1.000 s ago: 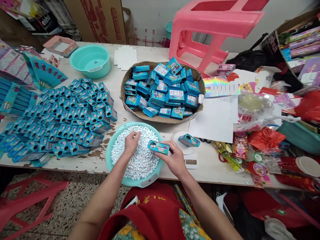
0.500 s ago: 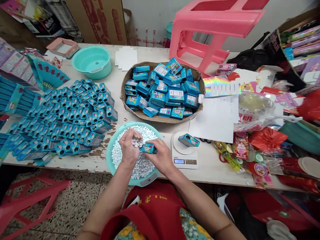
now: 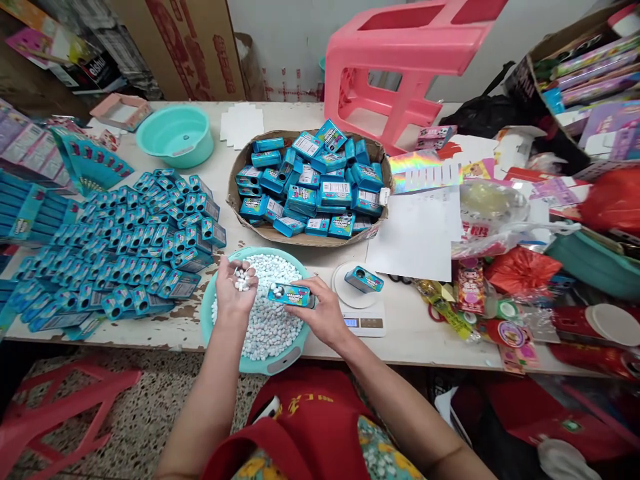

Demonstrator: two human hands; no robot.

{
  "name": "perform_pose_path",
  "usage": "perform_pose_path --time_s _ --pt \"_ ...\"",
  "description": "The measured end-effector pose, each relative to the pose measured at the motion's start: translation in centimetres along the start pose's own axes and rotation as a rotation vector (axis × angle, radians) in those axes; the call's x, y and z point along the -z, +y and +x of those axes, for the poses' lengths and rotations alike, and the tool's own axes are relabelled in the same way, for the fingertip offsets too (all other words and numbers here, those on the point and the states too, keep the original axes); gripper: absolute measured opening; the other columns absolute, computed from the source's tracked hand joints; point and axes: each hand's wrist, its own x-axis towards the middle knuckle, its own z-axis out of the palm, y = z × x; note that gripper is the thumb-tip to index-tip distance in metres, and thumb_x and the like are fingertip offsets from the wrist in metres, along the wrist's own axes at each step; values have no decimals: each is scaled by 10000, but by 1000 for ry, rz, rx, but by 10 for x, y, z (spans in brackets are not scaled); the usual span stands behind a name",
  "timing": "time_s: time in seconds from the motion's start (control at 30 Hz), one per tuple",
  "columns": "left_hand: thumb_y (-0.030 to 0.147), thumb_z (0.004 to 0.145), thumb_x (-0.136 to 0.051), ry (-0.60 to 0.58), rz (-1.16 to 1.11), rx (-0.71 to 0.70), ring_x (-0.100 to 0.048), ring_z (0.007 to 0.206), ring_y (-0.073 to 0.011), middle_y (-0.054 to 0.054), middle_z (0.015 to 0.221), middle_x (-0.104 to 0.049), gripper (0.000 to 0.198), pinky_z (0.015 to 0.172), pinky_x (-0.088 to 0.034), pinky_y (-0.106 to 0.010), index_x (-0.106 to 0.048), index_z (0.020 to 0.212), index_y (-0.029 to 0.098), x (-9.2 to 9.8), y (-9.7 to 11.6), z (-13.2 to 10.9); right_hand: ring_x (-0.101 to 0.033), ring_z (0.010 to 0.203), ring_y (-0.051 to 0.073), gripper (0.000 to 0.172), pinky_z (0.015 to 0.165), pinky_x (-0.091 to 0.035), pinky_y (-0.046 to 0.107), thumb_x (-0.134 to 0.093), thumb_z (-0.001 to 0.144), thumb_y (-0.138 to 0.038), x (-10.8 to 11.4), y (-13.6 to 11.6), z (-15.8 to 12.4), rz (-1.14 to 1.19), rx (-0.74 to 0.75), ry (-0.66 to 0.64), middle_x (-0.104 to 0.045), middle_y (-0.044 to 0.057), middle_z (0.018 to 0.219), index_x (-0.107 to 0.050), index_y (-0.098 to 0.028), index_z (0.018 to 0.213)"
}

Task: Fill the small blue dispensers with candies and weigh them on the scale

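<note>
My left hand (image 3: 237,293), palm up and fingers curled, cups several small white candies (image 3: 243,277) over the left part of a turquoise basin (image 3: 206,319). The basin holds a mass of loose white candies (image 3: 274,330). Between the thumb and fingers of my right hand (image 3: 323,308) is a small blue candy box (image 3: 295,295), tilted over the basin. White candies show at the hole in its left end, apart from my left hand. To the right, another blue box (image 3: 365,279) lies on a white kitchen scale (image 3: 371,323).
Rows of blue boxes with open holes (image 3: 135,247) cover the table's left side. Behind the basin sits a cardboard tray (image 3: 300,241) piled with blue boxes. A second turquoise basin (image 3: 175,137), an upturned pink stool (image 3: 400,50) and, at right, mixed packaging (image 3: 523,270) surround these.
My left hand has drawn back left from the box and turned palm up, showing the candies. The box's holed end is now uncovered. The whole view has shifted slightly.
</note>
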Motion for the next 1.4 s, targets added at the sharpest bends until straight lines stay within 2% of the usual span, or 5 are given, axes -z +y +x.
perform_pose_path --time_s 0.27,0.5,0.7,0.97,1.4 --pt "436 871 -537 -76 165 68 -317 332 -45 69 462 -345 360 306 -205 -153 -414 651 179 -26 -56 -8 -597 906 181 407 813 -487 310 -815 640 -309 54 20 -30 143 -37 29 -606 23 958 -666 -254 1015" --pt "556 730 -655 -248 278 30 -340 355 -40 68 468 -384 459 342 -205 -172 -415 631 177 -99 -164 -7 -592 954 210 355 846 -484 354 -777 685 -298 145 50 -83 9 -160 294 -608 46 987 -656 -231 1011" --pt "554 740 -631 -262 428 -189 -379 361 -50 67 454 -366 476 369 -247 -194 -409 559 174 -121 -238 22 -594 942 217 346 817 -498 354 -755 702 -321 187 70 -112 -69 -232 442 -603 58 991 -653 -219 1017" --pt "521 773 -609 -238 477 -342 -406 410 -64 59 469 -386 443 415 -320 -202 -428 560 177 -131 -257 25 -596 947 212 357 855 -494 369 -756 696 -339 212 89 -129 -61 -288 520 -608 53 992 -653 -211 1013" --pt "595 731 -622 -176 371 -180 -408 398 -60 72 466 -343 495 387 -289 -189 -377 589 189 -140 -245 21 -597 931 211 378 845 -507 388 -760 685 -352 212 94 -120 -38 -282 528 -606 57 982 -659 -206 1018"
